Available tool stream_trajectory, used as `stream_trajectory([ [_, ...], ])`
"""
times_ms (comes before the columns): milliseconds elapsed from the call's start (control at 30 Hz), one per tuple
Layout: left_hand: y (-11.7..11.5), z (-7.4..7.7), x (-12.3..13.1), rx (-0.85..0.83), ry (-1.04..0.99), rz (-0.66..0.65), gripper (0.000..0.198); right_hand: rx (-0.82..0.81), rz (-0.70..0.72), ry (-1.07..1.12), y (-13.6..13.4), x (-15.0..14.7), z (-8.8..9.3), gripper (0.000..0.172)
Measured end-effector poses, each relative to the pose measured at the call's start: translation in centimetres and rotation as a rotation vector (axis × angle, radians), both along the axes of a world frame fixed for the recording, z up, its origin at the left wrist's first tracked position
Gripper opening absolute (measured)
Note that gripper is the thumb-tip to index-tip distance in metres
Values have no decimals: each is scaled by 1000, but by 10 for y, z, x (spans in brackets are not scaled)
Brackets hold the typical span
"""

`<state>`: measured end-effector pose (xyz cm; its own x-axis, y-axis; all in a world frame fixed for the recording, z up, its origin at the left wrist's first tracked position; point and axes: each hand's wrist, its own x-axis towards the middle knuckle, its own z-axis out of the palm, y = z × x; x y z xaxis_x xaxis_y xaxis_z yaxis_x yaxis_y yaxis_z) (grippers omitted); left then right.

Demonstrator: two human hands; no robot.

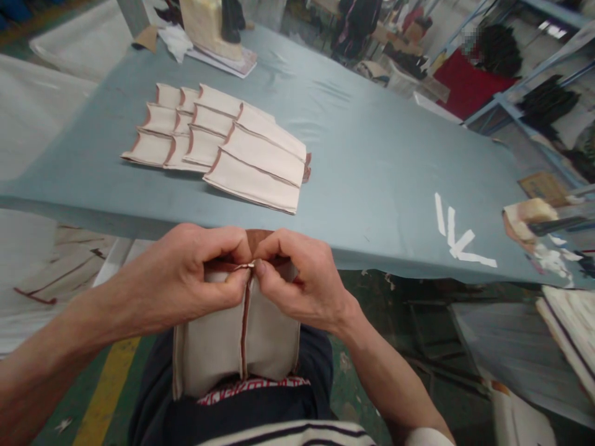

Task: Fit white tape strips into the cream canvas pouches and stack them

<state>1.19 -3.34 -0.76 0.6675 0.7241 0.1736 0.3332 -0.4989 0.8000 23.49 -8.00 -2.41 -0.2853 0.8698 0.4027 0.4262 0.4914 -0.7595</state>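
On my lap rests a cream sewn piece (209, 347) with brown edges and a brown seam down its middle. My left hand (204, 266) pinches its upper edge just left of the seam. Right beside it my right hand (297, 279) pinches the same edge, thumb at the seam, and the fingertips of both hands nearly touch. A bit of brown material (258, 240) shows behind the fingers. Beyond my hands, several similar cream pieces (260, 161) lie overlapped in rows on the blue-covered table (362, 186).
White strips (453, 232) lie on the table at the right. Nearby at the table's right end are a yellowish block (534, 214) and scraps. Another yellowish block (204, 28) stands on papers at the far left. Blue shelving (506, 108) holds dark bundles at the right.
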Motion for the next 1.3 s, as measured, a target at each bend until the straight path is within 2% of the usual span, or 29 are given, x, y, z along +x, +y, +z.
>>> stream_trajectory([
  [167, -5, -4, 1, -22, 11, 42, 21, -4, -127, -7, -5, -13, -9, 12],
  [333, -11, -9, -6, -11, 53, 79, 25, 76, -25, 17, -2, -14, -17, 14],
  [500, -15, -11, -9, 165, 136, 144, 26, -74, -20, -69, 2, -10, -6, 5],
  [600, -16, -17, -11, 253, 119, 157, 29, -119, 2, -128, 4, -8, 4, 10],
  [733, -12, -19, -16, 232, 61, 90, 20, -136, 9, -201, 9, -8, 10, 10],
  [900, -3, -9, -22, 136, 23, 38, 11, -201, 52, -151, 12, -12, 10, 11],
  [1033, 2, -4, -24, 126, 4, -25, 13, -284, 90, -123, 13, -12, 10, 25],
  [1133, 3, -5, -26, 169, 53, -77, 21, -363, 124, -49, 16, -8, 13, 27],
  [1300, -2, -26, -36, 374, -64, -152, 33, -725, 375, 299, 19, -1, 14, 21],
])
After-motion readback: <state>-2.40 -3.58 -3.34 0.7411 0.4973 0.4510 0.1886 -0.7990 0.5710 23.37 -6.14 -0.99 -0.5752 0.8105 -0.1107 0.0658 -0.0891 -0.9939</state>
